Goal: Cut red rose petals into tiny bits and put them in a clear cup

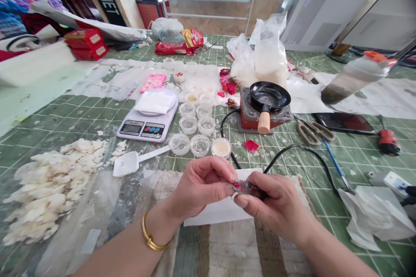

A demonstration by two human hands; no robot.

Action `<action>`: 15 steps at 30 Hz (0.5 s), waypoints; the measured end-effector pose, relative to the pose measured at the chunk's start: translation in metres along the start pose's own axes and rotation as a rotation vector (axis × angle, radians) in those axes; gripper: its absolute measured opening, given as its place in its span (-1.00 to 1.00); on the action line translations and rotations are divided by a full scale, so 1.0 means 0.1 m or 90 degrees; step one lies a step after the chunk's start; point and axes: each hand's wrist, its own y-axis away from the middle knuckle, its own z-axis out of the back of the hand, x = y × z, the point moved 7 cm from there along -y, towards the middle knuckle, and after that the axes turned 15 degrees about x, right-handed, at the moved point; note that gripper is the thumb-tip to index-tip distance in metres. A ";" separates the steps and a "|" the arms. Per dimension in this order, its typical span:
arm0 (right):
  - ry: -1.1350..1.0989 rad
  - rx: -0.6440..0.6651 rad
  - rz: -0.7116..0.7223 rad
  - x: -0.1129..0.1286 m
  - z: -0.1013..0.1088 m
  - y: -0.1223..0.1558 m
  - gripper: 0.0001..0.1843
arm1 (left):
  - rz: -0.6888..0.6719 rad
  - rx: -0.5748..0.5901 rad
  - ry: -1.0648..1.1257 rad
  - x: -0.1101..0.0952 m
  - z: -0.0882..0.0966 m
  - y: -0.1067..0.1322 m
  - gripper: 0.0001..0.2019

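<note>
I can see the left hand (201,184) and right hand (276,207) nearly meeting, their fingers closed in a pinch on a small clear piece flecked with red (244,187). The fingers hide most of it, so its shape is hard to make out. It is held over a white paper sheet (221,212). Just past that sheet sit round clear dishes (199,145), with a white plastic scoop (126,163) to its left.

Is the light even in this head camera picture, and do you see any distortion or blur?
Head view: soft, even daylight, faint shadows; the wide lens curves the green cutting mat and stretches the plastic bottle at the edge; the small clear piece between the left hand and right hand looks slightly blurred.
</note>
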 end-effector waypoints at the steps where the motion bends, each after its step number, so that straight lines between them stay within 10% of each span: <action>1: -0.001 0.002 0.000 0.00 -0.01 0.00 -0.54 | -0.001 0.000 -0.001 0.00 0.00 0.00 -0.89; 15: -0.010 0.002 -0.011 -0.04 -0.02 0.00 -0.53 | 0.010 -0.018 -0.004 0.00 0.02 0.00 -0.90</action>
